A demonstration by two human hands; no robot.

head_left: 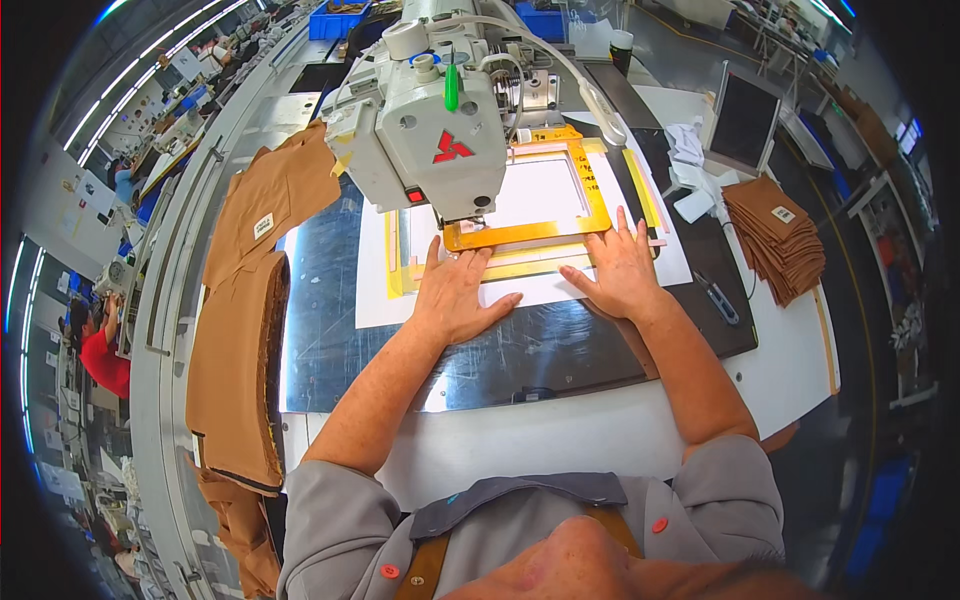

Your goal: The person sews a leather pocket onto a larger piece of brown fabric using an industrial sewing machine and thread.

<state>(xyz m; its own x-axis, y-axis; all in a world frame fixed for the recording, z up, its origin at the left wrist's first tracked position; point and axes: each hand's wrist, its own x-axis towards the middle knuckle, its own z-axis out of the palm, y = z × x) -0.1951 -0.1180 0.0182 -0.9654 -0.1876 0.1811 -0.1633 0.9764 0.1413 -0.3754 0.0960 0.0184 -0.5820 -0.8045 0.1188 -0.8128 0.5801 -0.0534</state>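
Note:
My left hand [455,295] lies flat, fingers apart, on a white template sheet [382,313] with yellow strips, just below the sewing head of a grey machine [450,130]. My right hand [620,270] rests on the sheet's right part, fingers spread, fingertips at the lower right of an orange rectangular frame [600,200]. The frame sits under the machine head, which hides its upper left part; its left lower corner is beside my left fingertips. Both hands are on a dark metal work plate [350,360].
Brown fabric pieces [230,370] lie along the left, and a brown stack [770,240] sits at the right, near a small cutter [718,300]. A screen [740,120] stands behind the stack. A co-worker in red [105,350] is at a station on the far left.

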